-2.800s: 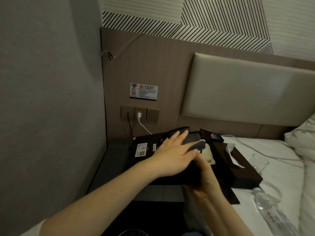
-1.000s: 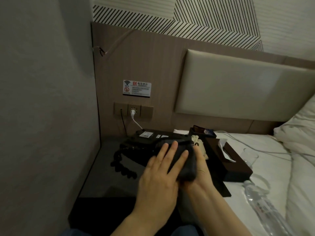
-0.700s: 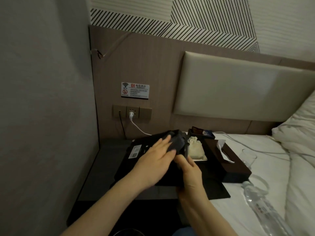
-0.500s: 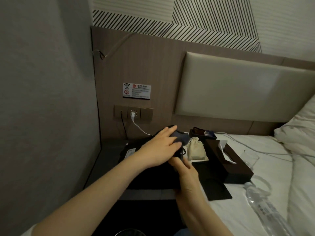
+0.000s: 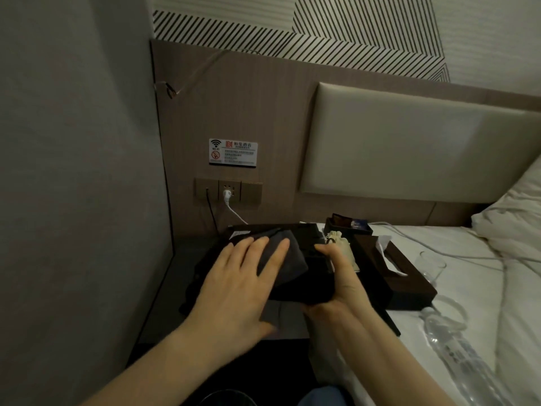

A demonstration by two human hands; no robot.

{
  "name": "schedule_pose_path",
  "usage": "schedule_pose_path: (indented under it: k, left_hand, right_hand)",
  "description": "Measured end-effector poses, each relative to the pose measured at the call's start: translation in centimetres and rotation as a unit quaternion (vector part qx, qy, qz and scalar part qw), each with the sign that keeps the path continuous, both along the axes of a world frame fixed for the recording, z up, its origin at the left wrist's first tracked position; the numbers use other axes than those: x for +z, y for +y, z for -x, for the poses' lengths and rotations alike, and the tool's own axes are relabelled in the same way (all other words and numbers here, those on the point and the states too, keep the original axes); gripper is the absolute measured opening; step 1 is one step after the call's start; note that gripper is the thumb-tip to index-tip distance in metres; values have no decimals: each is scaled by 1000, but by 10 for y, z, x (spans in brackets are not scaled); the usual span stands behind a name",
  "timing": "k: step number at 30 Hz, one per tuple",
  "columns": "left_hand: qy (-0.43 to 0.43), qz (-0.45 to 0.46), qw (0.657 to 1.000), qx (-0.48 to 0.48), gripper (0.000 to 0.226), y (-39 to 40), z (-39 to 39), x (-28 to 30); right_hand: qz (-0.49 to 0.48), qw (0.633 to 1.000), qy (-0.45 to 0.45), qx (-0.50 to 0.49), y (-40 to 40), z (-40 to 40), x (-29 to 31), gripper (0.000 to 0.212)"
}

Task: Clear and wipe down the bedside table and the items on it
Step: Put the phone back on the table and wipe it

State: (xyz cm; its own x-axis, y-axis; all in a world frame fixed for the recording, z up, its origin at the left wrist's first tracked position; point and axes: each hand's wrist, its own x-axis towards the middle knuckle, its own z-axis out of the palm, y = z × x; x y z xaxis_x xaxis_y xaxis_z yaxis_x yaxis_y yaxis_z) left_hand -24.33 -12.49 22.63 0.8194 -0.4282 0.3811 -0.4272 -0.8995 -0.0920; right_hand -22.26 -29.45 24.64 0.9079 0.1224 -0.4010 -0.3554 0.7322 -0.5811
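Fingers of our left hand (image 5: 240,276) lie straight, pressing the grey cloth (image 5: 288,259) flat on the black telephone (image 5: 304,276) — our right hand (image 5: 336,276) grips its edge.

Left hand (image 5: 243,276) flattened onto cloth (image 5: 281,259) (previously pinching it).

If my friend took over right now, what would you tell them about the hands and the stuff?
Left hand: flat, fingers straight, pressing the grey cloth on the black phone.
Right hand: grips the phone's right side, holding it over the table.
Already on the bed: tissue box, pouch, small tray, glass, bottle.
Done: small items look moved off the table.
Left: finish wiping the phone, wipe the table and other items, and probably put things back.
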Motion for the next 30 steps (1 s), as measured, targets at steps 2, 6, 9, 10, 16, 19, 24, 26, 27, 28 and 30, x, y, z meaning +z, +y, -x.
schedule_pose_path:
  k: [2,6,9,10,16,19,24,26,27,28,30]
  left_hand:
    - [-90,-3,996,26,119,-6,0,-1]
    - [-276,27,961,5,85,0,-11,-5]
    - [-311,53,949,-15,80,6,-14,-4]
    - [-315,59,947,-16,80,7,-14,-2]
    - [-284,163,945,3,90,16,-14,19]
    - [-217,297,929,37,94,18,-11,29]
    - [66,700,711,-10,74,26,-17,44]
    - [161,779,605,-39,60,29,-19,47]
    - [200,802,561,-38,55,31,-20,48]
    - [238,816,526,-31,52,33,-21,49]
    - [309,822,478,-7,48,37,-24,51]
  right_hand:
    - [-19,1000,5,-1,2,0,3,47]
    - [-23,998,-50,5,9,7,11,50]
    - [7,995,-97,25,11,13,21,50]
    - [17,994,-107,32,11,15,27,48]
    - [121,976,-164,75,3,16,63,69]
    - [188,948,-216,142,-1,14,82,73]
    - [424,864,-272,0,-9,-17,96,60]
    - [507,818,-270,-19,-14,-34,86,54]
    - [529,809,-255,2,-16,-40,79,50]
    - [525,818,-233,40,-17,-45,72,46]
    - [443,870,-170,138,-13,-47,62,45]
